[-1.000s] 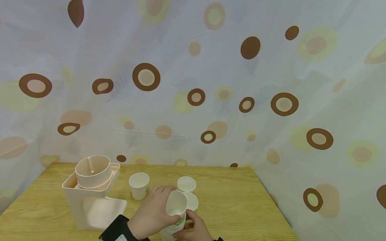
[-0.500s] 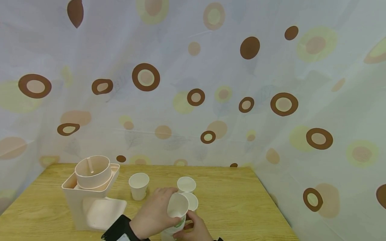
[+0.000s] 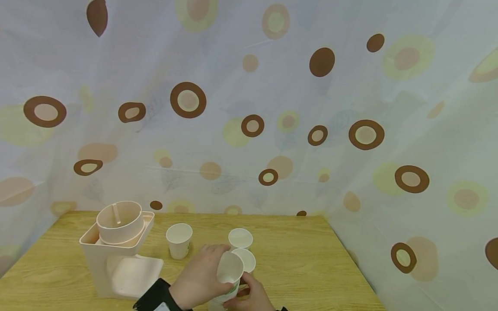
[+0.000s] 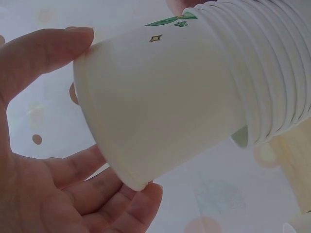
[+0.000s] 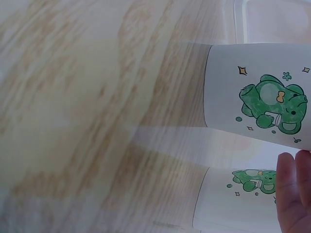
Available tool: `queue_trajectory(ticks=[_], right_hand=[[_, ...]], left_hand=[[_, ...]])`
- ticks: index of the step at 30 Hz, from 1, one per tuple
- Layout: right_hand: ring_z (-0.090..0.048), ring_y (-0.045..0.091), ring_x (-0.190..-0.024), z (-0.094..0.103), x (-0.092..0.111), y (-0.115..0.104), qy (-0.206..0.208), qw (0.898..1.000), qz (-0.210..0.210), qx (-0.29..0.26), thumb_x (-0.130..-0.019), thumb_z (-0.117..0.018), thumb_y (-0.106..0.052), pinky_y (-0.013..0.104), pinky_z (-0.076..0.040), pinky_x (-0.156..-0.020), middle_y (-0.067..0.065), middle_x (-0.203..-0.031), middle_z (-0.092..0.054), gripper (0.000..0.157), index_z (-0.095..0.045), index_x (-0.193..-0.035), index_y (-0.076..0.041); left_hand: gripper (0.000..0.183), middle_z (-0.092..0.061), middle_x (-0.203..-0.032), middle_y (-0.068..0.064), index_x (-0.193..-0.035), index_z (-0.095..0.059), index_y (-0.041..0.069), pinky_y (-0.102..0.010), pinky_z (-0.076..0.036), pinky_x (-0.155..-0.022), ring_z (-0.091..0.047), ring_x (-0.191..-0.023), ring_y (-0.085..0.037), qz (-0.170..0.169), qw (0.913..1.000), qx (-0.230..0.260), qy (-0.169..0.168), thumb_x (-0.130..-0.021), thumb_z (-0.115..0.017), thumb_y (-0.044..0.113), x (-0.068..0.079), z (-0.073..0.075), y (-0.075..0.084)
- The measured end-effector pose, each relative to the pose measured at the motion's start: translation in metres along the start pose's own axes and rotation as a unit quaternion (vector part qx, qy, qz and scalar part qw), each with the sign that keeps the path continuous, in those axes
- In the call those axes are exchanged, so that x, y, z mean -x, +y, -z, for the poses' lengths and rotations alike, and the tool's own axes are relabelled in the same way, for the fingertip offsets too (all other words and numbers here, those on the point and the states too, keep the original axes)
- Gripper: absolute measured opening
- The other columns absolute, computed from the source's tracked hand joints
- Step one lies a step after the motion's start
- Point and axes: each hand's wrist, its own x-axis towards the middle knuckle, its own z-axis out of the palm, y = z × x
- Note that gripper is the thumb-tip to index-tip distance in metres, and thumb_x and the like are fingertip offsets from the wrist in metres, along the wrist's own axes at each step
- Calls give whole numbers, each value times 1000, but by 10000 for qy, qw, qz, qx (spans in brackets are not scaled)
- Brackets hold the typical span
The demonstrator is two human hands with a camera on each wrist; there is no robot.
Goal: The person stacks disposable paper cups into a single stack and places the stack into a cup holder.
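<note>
In the head view my left hand grips the top white paper cup of a nested stack by its rim, thumb on the near side. The left wrist view shows this paper cup partly drawn out of the stack of paper cups, whose rims lie close together. My right hand holds the stack lower down, its fingers curled against the side. Fingertips of the right hand show in the right wrist view, near two white cups printed with a green bear. The stack's bottom is hidden.
Two single paper cups stand just behind my hands, one in front of the other. Another paper cup stands further left. At the left of the wooden table is a pale plastic container with a round cup-like part on top.
My left hand and the cup it grips have shifted slightly right and lower in the head view. The right hand stays almost in place; the standing cups have not moved.
</note>
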Motion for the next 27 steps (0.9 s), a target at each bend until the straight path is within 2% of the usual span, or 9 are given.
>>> queue_trajectory(ticks=[9,16,27], right_hand=[[-60,21,-85,0,0,-1,16,10000,-8,-1,-74,-76,-19,27,-54,-74,23,-109,-59,63,-51,-128,2],[-61,21,-84,0,1,-1,37,10000,-44,-28,-74,-76,-19,29,-55,-74,22,-108,-59,64,-51,-129,1],[-61,21,-83,0,2,-1,62,10000,9,-12,-73,-77,-20,27,-55,-74,21,-108,-59,64,-51,-128,2]], left_hand=[[62,-65,-107,-15,-114,-58,-2,-40,-52,-70,-55,-92,-25,83,9997,9,-211,-62,-80,25,0,-1,-1],[63,-65,-104,-14,-113,-58,-3,-39,-52,-67,-54,-91,-25,50,9997,28,-245,-61,-81,25,0,-4,-2],[64,-64,-108,-17,-115,-56,-4,-43,-53,-72,-55,-95,-28,128,9991,55,-399,-64,-80,25,1,-8,-7]])
